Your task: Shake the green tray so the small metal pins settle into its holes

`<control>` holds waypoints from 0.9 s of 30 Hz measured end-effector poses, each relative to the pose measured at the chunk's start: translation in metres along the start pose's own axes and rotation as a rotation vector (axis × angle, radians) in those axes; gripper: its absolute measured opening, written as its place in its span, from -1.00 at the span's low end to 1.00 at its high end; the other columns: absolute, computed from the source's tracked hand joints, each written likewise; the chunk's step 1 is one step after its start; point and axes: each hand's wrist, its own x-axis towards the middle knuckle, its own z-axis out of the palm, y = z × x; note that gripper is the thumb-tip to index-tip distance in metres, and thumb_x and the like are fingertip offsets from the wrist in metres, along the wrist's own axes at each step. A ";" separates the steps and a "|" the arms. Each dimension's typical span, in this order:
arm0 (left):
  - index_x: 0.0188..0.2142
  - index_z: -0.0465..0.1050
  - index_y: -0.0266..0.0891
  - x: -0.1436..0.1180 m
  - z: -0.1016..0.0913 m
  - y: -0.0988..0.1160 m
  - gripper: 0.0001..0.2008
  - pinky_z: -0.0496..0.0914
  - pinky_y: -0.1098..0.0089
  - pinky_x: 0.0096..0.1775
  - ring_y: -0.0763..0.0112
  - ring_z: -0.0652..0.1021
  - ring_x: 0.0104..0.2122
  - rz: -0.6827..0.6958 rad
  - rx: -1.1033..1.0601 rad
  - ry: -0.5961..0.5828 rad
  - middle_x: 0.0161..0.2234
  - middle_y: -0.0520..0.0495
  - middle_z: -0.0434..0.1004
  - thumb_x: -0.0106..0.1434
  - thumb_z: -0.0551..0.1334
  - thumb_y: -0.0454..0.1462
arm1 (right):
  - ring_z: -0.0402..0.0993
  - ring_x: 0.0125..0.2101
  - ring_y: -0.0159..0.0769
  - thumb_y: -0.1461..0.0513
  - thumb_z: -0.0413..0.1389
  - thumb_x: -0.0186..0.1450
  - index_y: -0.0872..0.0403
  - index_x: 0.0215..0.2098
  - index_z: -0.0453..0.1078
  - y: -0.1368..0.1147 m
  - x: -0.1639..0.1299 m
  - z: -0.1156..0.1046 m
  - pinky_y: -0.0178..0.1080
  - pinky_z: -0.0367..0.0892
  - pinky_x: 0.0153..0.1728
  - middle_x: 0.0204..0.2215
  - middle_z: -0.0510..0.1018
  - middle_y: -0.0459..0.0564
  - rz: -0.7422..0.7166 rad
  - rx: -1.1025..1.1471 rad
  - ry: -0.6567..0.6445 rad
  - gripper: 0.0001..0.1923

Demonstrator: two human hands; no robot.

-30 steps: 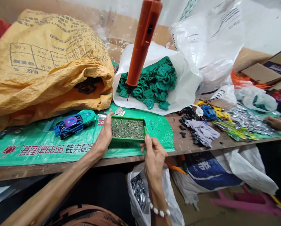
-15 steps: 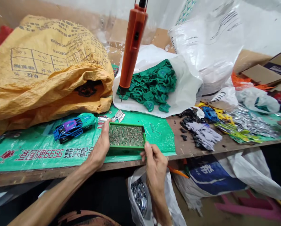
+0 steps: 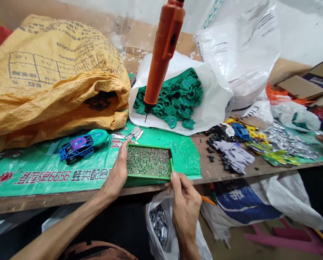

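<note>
Left forearm (image 3: 69, 224) bare, slanting up from lower left; left hand (image 3: 117, 176) gripping, pointed forward. Right hand (image 3: 187, 198) lower, curled into a pinch; right forearm (image 3: 189, 249) bare, rising steeply from below.

Bright green rims the tray (image 3: 147, 177), dotted green shows in its floor among dull silvery small metal pieces (image 3: 150, 155), and the toy car (image 3: 82, 144) runs from blue through purple to teal over a glossy green sheet (image 3: 183, 159) printed in red and black. The power screwdriver (image 3: 163, 54) glows orange-red with a black tip before deep green parts (image 3: 180, 94) in a white bag (image 3: 215, 90), while the golden-yellow sack (image 3: 55, 83) carries black lettering and a ruled grid. Across the brown table (image 3: 212, 169) I see lilac-grey pieces (image 3: 233, 153), black pieces (image 3: 217, 139) and silver pieces (image 3: 282, 139).
</note>
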 end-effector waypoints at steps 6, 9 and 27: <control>0.37 0.04 -0.15 0.003 -0.003 0.002 -0.29 -0.21 0.15 0.42 0.26 -0.04 0.43 0.052 -0.011 0.012 0.42 -0.06 0.00 0.43 -0.30 0.16 | 0.29 -0.53 -0.39 -0.01 0.11 0.34 0.07 -0.48 0.37 0.003 0.000 0.005 -0.31 0.20 -0.43 -0.59 0.37 -0.16 -0.025 0.053 0.027 -0.62; 0.37 0.03 -0.14 0.005 -0.004 0.003 -0.27 -0.19 0.15 0.41 0.24 -0.06 0.43 0.062 -0.052 0.006 0.42 -0.06 0.00 0.42 -0.32 0.18 | 0.32 -0.51 -0.37 0.01 0.12 0.35 0.07 -0.49 0.36 0.003 0.002 0.007 -0.31 0.22 -0.39 -0.59 0.36 -0.17 -0.035 0.068 0.016 -0.64; 0.36 0.10 -0.09 0.014 -0.012 0.010 -0.26 -0.24 0.13 0.41 0.23 -0.10 0.44 -0.066 0.014 0.003 0.44 0.00 -0.07 0.40 -0.27 0.21 | 0.34 -0.56 -0.37 -0.07 0.12 0.32 0.07 -0.52 0.37 0.005 0.010 0.014 -0.29 0.25 -0.44 -0.64 0.42 -0.14 0.067 0.099 -0.048 -0.57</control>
